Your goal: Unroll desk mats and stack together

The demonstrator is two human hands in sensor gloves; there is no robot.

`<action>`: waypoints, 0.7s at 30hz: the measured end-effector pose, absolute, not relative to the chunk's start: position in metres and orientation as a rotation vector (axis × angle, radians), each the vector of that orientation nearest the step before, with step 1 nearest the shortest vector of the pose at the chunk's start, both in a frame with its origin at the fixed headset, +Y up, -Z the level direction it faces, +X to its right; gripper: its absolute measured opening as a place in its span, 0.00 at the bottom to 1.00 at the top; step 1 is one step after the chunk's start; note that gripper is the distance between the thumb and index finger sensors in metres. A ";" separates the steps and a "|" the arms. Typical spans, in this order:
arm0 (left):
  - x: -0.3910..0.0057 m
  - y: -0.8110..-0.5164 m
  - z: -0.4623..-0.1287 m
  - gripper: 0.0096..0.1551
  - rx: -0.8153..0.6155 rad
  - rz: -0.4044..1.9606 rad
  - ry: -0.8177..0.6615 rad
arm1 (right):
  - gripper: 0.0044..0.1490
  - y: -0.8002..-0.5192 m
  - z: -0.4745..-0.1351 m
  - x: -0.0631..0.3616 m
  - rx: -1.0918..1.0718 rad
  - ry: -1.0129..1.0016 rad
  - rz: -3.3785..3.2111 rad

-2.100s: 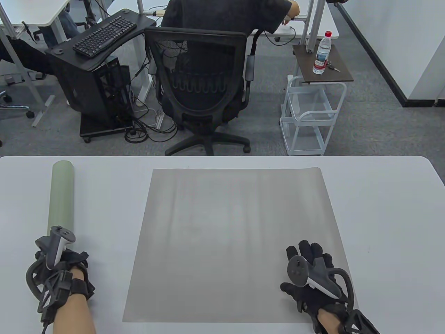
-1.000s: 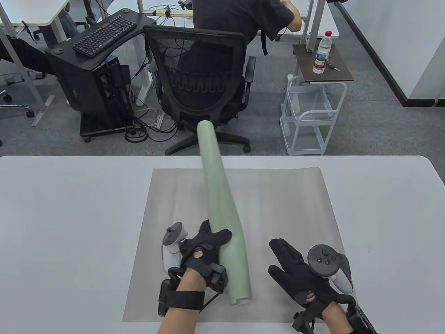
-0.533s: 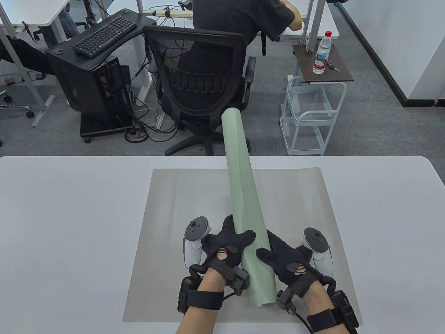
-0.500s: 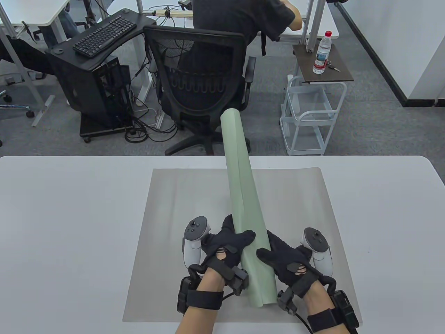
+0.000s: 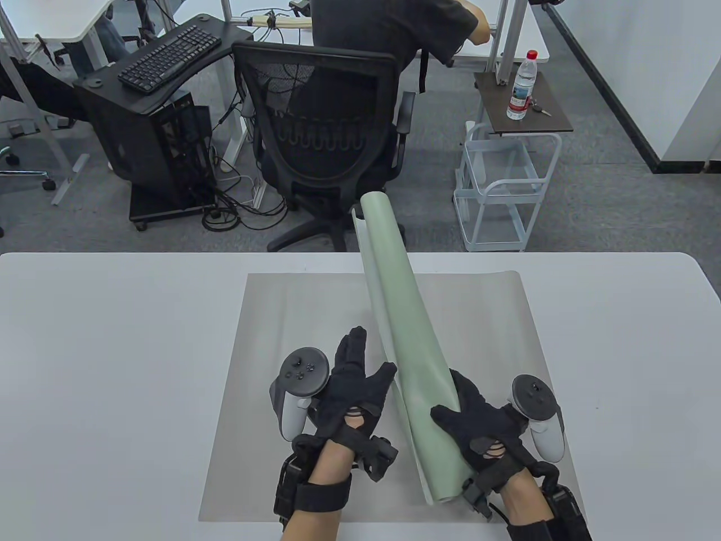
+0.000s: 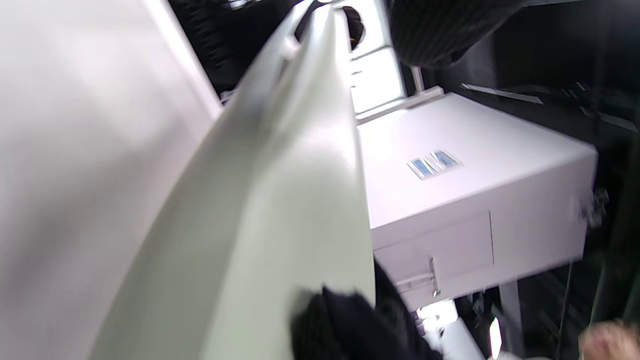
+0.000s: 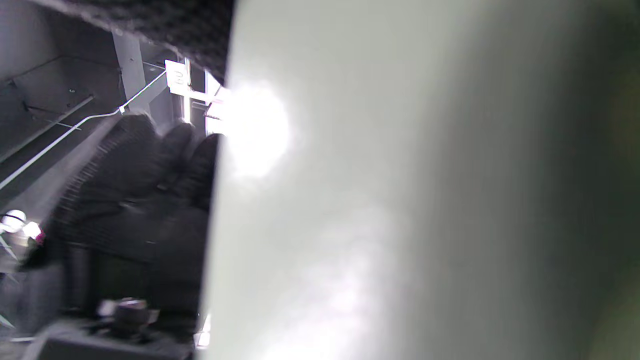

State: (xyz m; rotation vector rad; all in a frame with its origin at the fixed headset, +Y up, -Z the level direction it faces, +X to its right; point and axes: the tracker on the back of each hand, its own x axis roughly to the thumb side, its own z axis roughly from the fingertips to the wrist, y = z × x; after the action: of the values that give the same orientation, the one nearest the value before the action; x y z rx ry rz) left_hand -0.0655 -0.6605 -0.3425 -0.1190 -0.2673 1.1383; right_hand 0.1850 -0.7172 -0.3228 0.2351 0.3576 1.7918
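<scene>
A grey mat (image 5: 293,338) lies unrolled flat in the middle of the white table (image 5: 112,338). Above it a pale green rolled mat (image 5: 405,315) slants up and away, its far end past the table's far edge and its near end low over the grey mat. My right hand (image 5: 456,397) grips the roll near its near end, thumb over the top. My left hand (image 5: 369,358) hovers just left of the roll with straight fingers, the thumb by the roll's loose edge. Both wrist views are filled with the blurred green mat (image 6: 260,225) (image 7: 400,200).
Beyond the table's far edge stand a black office chair (image 5: 326,129) with a seated person, a black keyboard stand (image 5: 163,62) and a white cart (image 5: 507,186) carrying a water bottle (image 5: 521,84). Bare table surface lies left and right of the grey mat.
The left hand lifted the green roll from the table's left side and carried it over the grey mat. The right hand took hold; now the left hand has let go and the roll's edge has loosened.
</scene>
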 end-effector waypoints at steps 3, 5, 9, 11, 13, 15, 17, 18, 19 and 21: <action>-0.035 -0.664 -0.338 0.51 -0.232 0.974 -0.280 | 0.47 -0.707 -0.313 0.173 0.237 0.271 1.981; -0.026 -0.679 -0.344 0.64 -0.342 0.951 -0.291 | 0.46 -0.698 -0.303 0.160 0.254 0.202 2.166; -0.047 -0.723 -0.363 0.74 -0.503 1.367 -0.212 | 0.45 -0.687 -0.281 0.126 0.356 0.122 2.504; -0.060 -0.739 -0.367 0.77 -0.522 1.593 -0.170 | 0.44 -0.687 -0.274 0.109 0.363 0.071 2.657; -0.071 -0.750 -0.371 0.75 -0.513 1.684 -0.143 | 0.45 -0.690 -0.271 0.101 0.338 0.054 2.650; -0.083 -0.756 -0.374 0.71 -0.504 1.776 -0.144 | 0.47 -0.695 -0.275 0.104 0.414 0.294 2.450; -0.089 -0.759 -0.376 0.66 -0.537 1.921 -0.178 | 0.48 -0.702 -0.287 0.124 0.488 0.430 2.104; -0.089 -0.759 -0.377 0.65 -0.553 1.948 -0.202 | 0.50 -0.704 -0.291 0.130 0.462 0.445 2.020; -0.086 -0.758 -0.377 0.64 -0.600 1.962 -0.255 | 0.52 -0.709 -0.298 0.145 0.348 0.449 1.879; -0.073 -0.754 -0.375 0.63 -0.666 2.027 -0.334 | 0.55 -0.724 -0.308 0.160 0.206 0.445 1.810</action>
State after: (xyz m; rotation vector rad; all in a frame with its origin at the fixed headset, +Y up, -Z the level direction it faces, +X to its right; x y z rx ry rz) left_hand -0.0734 -0.7540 -0.3750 -0.6658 -0.3339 2.0273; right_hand 0.1598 -0.7241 -0.3078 0.2056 0.4451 1.8104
